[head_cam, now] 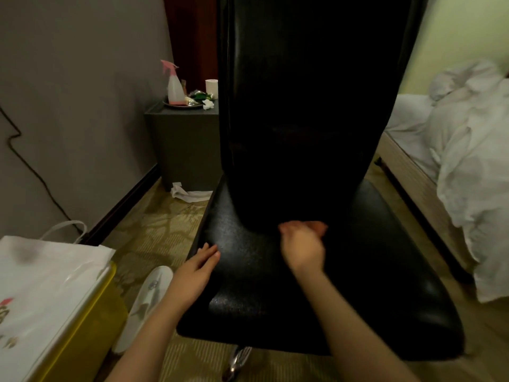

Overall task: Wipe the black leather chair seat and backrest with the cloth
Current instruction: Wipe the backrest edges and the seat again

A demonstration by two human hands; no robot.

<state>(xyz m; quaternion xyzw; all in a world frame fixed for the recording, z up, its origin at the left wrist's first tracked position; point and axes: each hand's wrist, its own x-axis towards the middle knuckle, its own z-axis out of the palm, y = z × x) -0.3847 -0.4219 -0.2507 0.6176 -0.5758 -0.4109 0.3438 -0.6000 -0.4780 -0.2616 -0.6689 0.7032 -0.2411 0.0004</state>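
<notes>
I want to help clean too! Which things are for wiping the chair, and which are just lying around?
For the job: chair seat, backrest, left hand, right hand. No cloth clearly shows.

Lying about: spray bottle, paper roll, slipper, white bag, bedding.

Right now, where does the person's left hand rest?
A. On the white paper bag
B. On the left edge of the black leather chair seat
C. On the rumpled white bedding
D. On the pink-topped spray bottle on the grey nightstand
B: the left hand lies with straight fingers on the left edge of the black leather chair seat, far from the bottle, bedding and bag.
</notes>
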